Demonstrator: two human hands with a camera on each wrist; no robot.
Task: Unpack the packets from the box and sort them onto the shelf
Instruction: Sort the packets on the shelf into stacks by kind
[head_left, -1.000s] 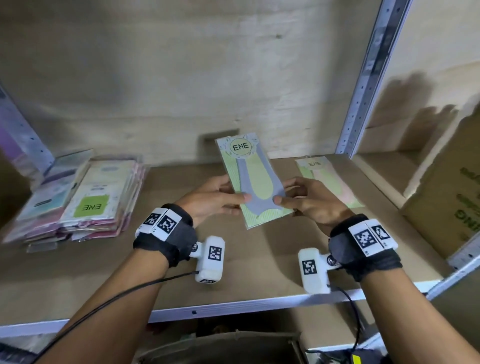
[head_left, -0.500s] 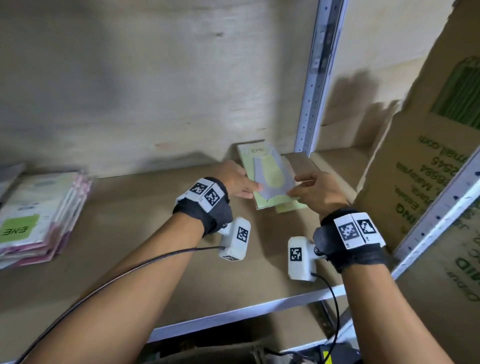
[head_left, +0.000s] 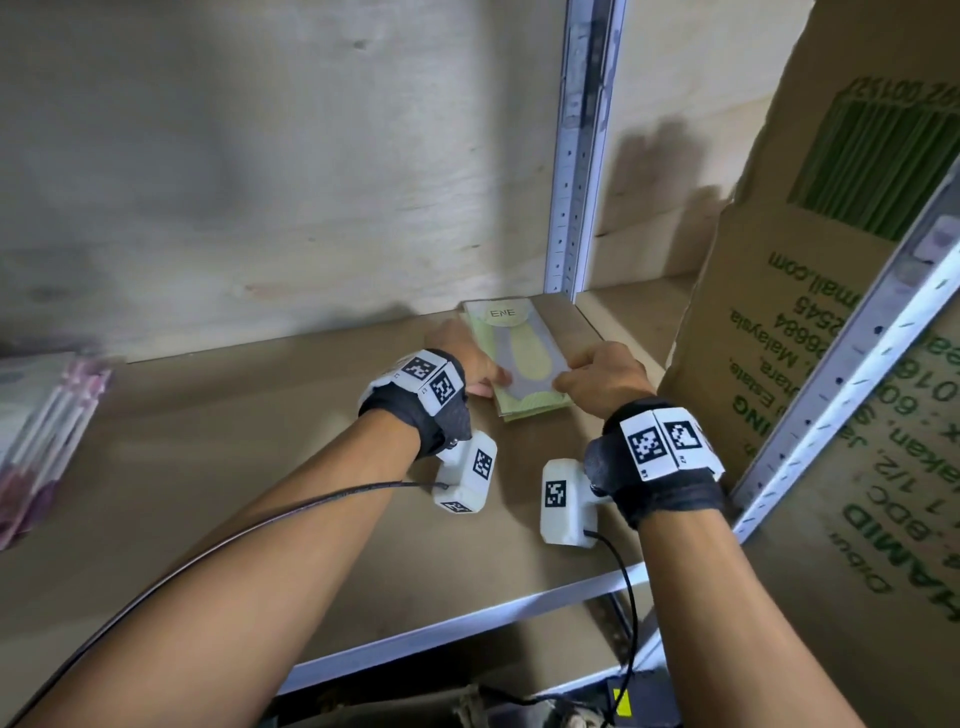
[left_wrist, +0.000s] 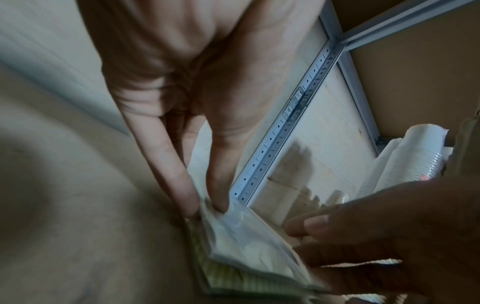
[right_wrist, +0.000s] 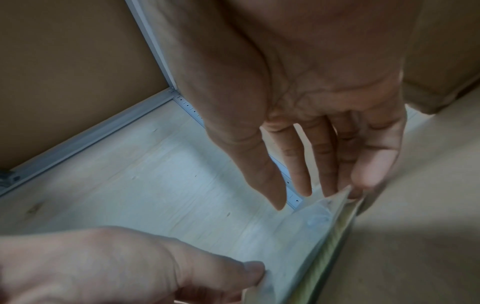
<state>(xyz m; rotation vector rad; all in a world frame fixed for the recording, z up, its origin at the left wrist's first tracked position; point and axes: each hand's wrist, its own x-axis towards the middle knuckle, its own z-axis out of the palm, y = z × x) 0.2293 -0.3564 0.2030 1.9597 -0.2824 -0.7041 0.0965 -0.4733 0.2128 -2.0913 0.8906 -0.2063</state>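
A light green packet (head_left: 522, 358) marked ENE, with a grey sock shape on it, is at the back right of the wooden shelf (head_left: 260, 467). It lies on or just above another green packet (head_left: 535, 413); I cannot tell if they touch. My left hand (head_left: 491, 383) pinches its left edge, and the left wrist view shows that hand's fingertips (left_wrist: 217, 203) on the packet (left_wrist: 246, 236). My right hand (head_left: 563, 383) pinches the right edge. In the right wrist view its fingertips (right_wrist: 363, 181) meet the packet's corner (right_wrist: 319, 218).
A stack of pink and white packets (head_left: 41, 441) lies at the shelf's left end. A perforated metal upright (head_left: 576, 156) stands just behind the green packets. A large cardboard box (head_left: 810, 322) with green print fills the bay to the right. A plywood wall (head_left: 260, 182) closes the back.
Both hands have carried the green packet right and back, from mid-shelf and tilted up, down onto the other green packet by the upright. The view has swung right.
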